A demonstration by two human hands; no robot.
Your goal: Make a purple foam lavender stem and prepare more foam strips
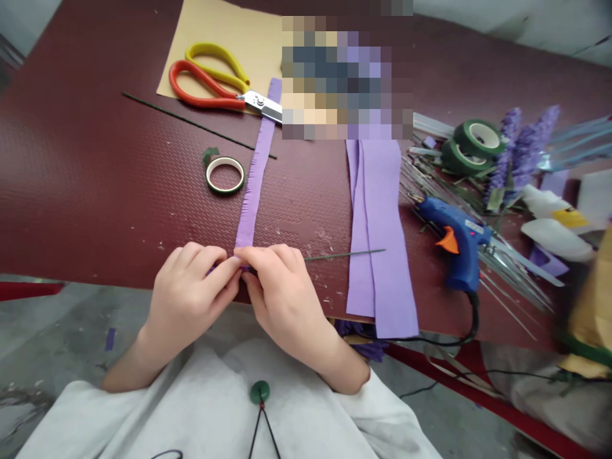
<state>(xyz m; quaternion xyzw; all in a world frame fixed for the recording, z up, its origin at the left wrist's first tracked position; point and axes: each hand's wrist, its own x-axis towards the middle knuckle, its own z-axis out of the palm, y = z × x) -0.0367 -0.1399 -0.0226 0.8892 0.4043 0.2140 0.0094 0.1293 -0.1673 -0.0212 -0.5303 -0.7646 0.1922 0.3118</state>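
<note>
Close together at the table's near edge are my left hand [194, 290] and my right hand [282, 287], both closed in a pinch. Between them they hold the near end of a fringed purple crepe paper strip [255, 175], which runs away from me across the table. A thin green wire stem [335, 255] sticks out to the right from my right hand, over the wider purple paper. Dark purple paper shows under my left fingers, and my fingertips hide how it meets the wire. The strip's far end lies near the scissors [215, 80].
Green tape roll [208, 175] and another green wire [191, 121] lie left of the strip. Wide purple paper strips [382, 236], a blue glue gun [459, 236], more green tape [478, 140] and purple flower spikes [526, 150] are rightward. A pixelated patch hides the back middle.
</note>
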